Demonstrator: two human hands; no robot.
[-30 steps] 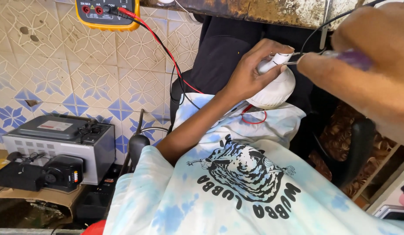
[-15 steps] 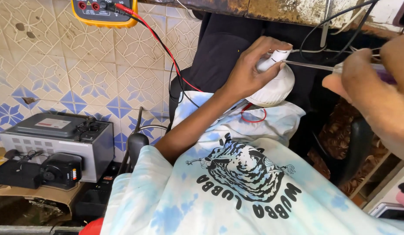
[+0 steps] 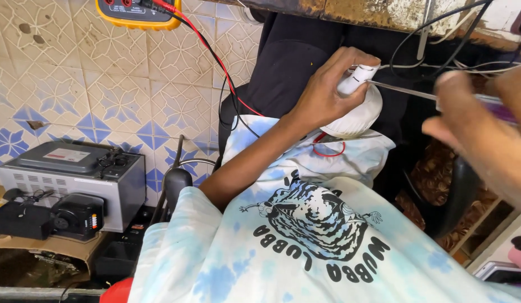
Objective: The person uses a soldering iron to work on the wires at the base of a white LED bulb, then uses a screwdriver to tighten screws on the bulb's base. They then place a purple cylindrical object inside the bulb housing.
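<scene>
Gripping a white lamp body [image 3: 359, 109] over the lap, the left hand [image 3: 328, 92] closes its fingers on the neck; the right hand [image 3: 479, 120], blurred, pinches a screwdriver [image 3: 403, 90] whose tip meets it. Steady alignment seems advisable. Dangling black cables [image 3: 440, 39], red lead [image 3: 215, 56] crowd nearby.

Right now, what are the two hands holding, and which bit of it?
The left hand wraps its fingers round the narrow neck of a white ribbed plastic bulb. The right hand grips a thin metal screwdriver by its purple handle end, tip at the neck.
</scene>
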